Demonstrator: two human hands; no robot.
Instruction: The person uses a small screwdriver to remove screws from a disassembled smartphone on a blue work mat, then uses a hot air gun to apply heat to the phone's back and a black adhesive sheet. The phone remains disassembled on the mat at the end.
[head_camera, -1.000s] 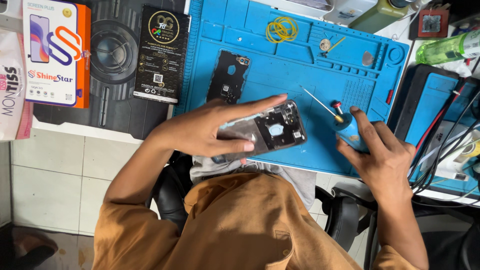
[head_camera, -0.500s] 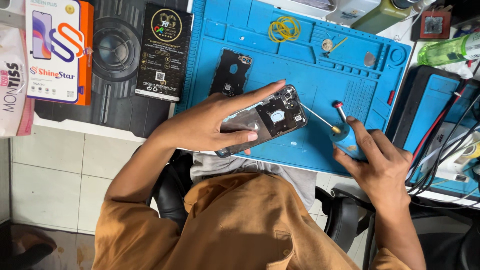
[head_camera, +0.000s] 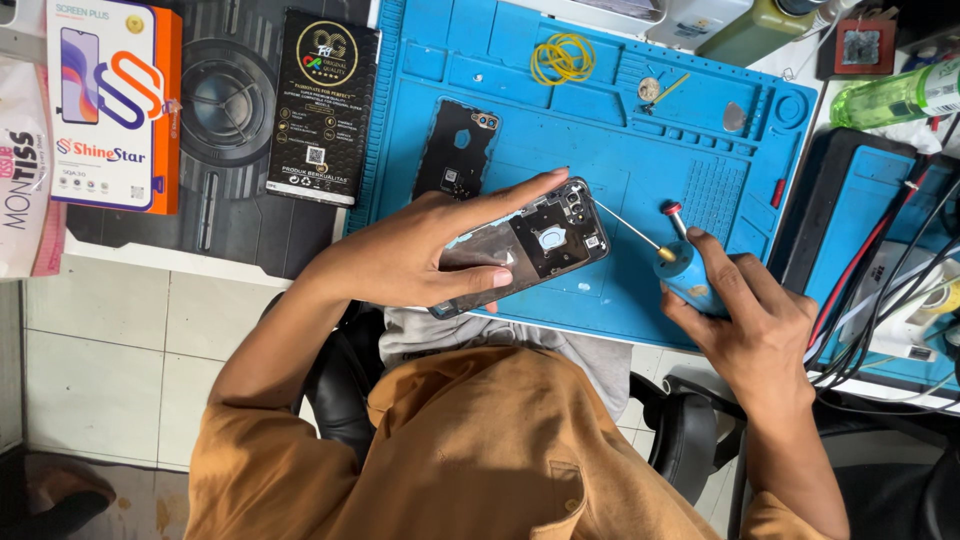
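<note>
My left hand grips an opened phone with its back removed, held tilted just above the blue work mat. My right hand holds a blue-handled screwdriver near the mat's front edge. Its thin shaft points left, with the tip close to the phone's upper right corner. A black back cover lies flat on the mat behind the phone. A small red-tipped tool rests just beyond my right fingers.
Yellow rubber bands and small parts lie at the mat's far edge. A black box and an orange-and-white box sit to the left. A green bottle, a blue device and cables crowd the right.
My left hand has lifted the phone up and away from me, toward the screwdriver. The right hand has shifted slightly, bringing the screwdriver's tip next to the phone's corner.
</note>
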